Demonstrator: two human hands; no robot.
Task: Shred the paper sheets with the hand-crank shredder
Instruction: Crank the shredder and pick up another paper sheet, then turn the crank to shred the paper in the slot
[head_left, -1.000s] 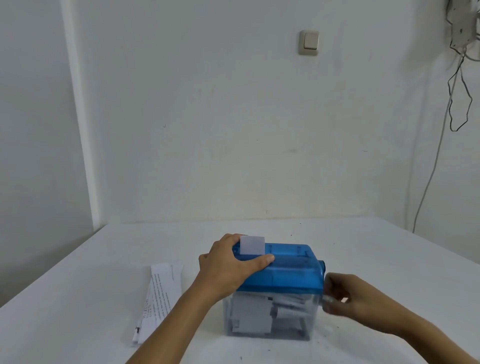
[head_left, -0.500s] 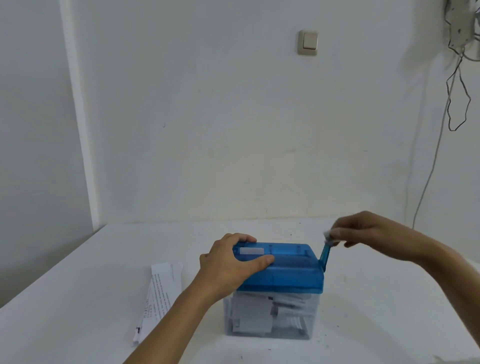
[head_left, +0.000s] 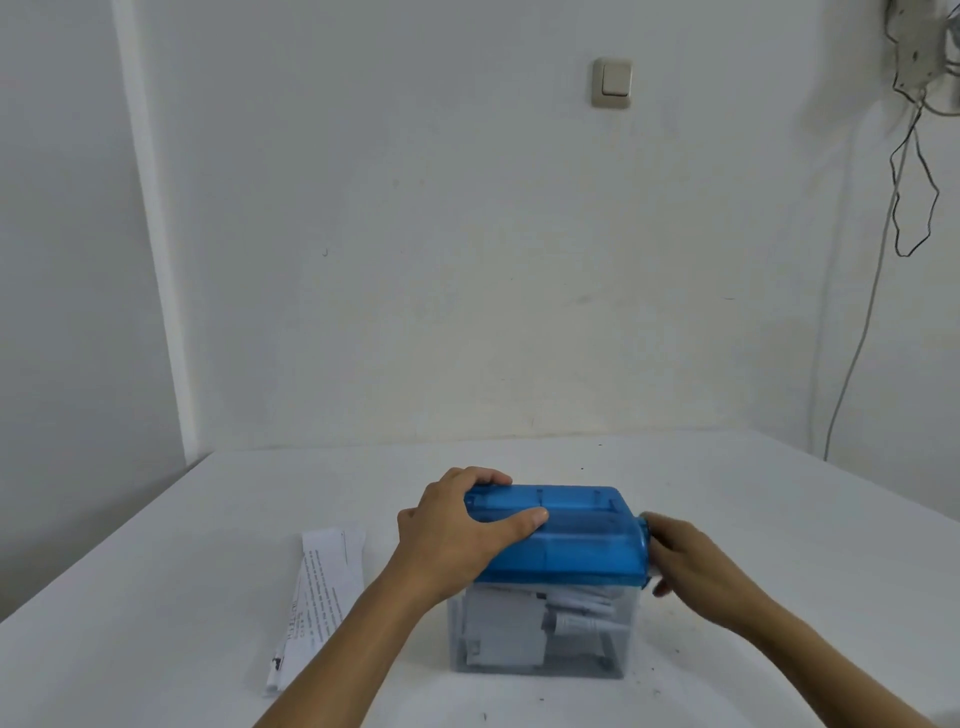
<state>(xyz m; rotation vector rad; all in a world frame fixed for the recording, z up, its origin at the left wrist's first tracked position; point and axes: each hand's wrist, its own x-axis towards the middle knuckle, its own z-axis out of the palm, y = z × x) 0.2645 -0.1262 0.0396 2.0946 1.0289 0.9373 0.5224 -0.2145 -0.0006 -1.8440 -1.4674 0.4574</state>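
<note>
Head view. Shows the hand-crank shredder (head_left: 550, 577) standing on the white table (head_left: 779, 519), about midway between the left and right edges and closer to the near edge than to the far one. Sets its long axis side to side, parallel with the near edge, the crank hub (head_left: 645, 532) pointing toward the right edge. Shows a translucent blue lid (head_left: 582, 535) seated level on a clear bin (head_left: 618, 644), with white paper strips and scraps (head_left: 504, 634) packed inside and visible through the front wall.

Has the left grip (head_left: 457, 525) clasped over the lid's left end: fingers curled over the far top edge, thumb laid flat along the top and aimed toward the right edge, forearm reaching in from the near edge.

Places the right grip (head_left: 691, 566) hard against the lid's right end, just beside the hub, fingers bent in toward it and smeared by blur. Cannot tell whether that grip has closed on the crank handle, hidden behind the hand.

Leaves the paper sheets (head_left: 322, 597), a narrow folded printed stack, flat on the table left of the shredder, apart from it and beyond the left forearm. Runs their long axis roughly from the near edge toward the far edge, the near end leaning slightly toward the left edge.

Shows, beyond the far edge, a white wall with a light switch (head_left: 613, 83) and, toward the right, a thin cable (head_left: 852, 364) hanging down.
</note>
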